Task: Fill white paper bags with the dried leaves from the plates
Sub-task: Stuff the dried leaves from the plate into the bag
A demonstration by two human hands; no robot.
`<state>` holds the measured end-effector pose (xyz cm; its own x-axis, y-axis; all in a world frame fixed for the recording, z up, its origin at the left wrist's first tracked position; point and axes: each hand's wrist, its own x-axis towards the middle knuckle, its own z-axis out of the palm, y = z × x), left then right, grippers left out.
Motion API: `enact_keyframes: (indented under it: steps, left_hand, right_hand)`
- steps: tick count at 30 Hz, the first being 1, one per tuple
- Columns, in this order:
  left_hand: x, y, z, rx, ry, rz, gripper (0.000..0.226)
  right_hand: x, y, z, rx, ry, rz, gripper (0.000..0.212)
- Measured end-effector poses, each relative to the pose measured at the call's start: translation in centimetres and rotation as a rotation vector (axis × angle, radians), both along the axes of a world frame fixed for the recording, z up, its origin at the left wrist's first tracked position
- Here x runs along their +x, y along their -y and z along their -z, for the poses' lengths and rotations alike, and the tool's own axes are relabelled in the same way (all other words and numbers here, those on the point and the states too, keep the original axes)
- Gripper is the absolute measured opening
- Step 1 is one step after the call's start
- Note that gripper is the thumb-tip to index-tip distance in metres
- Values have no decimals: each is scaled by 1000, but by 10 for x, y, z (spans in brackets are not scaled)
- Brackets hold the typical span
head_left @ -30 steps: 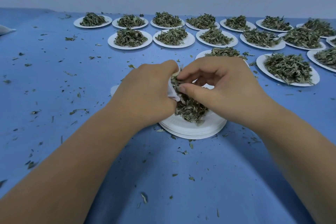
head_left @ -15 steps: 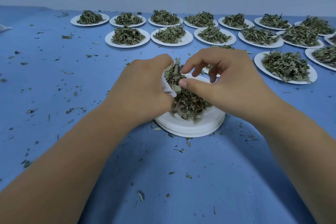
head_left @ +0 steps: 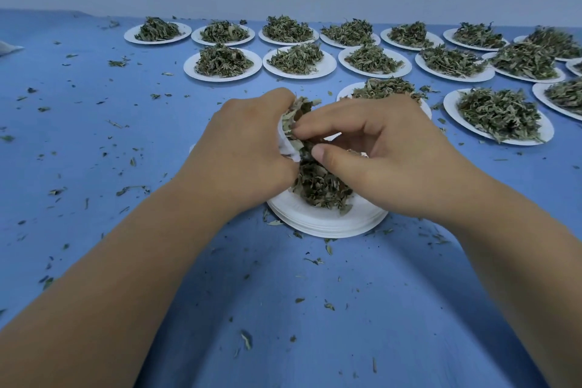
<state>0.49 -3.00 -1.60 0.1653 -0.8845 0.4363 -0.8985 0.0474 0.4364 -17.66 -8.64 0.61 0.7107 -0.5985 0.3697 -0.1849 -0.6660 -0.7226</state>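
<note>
1. L hand (head_left: 248,151) curls round a white paper bag (head_left: 287,145), held just above a stack of paper plates (head_left: 327,225) mid blue table (head_left: 315,309). Only a sliver of bag shows btwn the hands.
2. Bag mouth faces right, twd R hand (head_left: 387,161).
3. R thumb & index are bent close together, pinching dried leaves (head_left: 321,190) at the mouth; other fingers loosely curled.
4. Rest of the pile sits on the top plate, directly under both hands.
5. Key relation: bag touches R fingertips, just to their left, so the next push prob. goes leftward. Bag's long axis: can't tell, mostly hidden.
6. Heaped plates (head_left: 189,68) in rows behind & to the right.
7. No brands, labels or writing readable.
</note>
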Motion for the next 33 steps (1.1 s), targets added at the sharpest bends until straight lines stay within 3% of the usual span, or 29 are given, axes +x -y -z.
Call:
enact_keyframes:
  steps: [5, 11, 16, 19, 23, 26, 28, 33]
  left_hand:
    - [-7, -2, -2, -58, -51, 18, 38]
    - [-9, -2, -2, -35, -117, 59, 46]
    - [-5, -4, 0, -43, -187, 119, 69]
    - [-3, -4, -2, 13, -279, 263, 91]
    - [1, -7, -3, 28, -307, 380, 105]
    - [7, -8, -4, 22, -311, 347, 110]
    - [10, -7, -4, 35, -279, 247, 102]
    - [9, -1, 5, 10, -200, -2, 41]
  right_hand:
    - [-3, -4, -5, -105, -102, -76, 39]
    - [0, -5, 0, -153, -229, -123, 33]
    - [3, -1, 4, -307, -200, -72, 37]
    - [3, 2, 7, -413, -182, -39, 35]
    - [3, 7, 10, -427, -91, 12, 18]
    - [4, 7, 13, -415, 13, 79, 17]
    - [5, 7, 13, -353, 111, 157, 17]
    - [9, 4, 16, -128, 237, 176, 18]
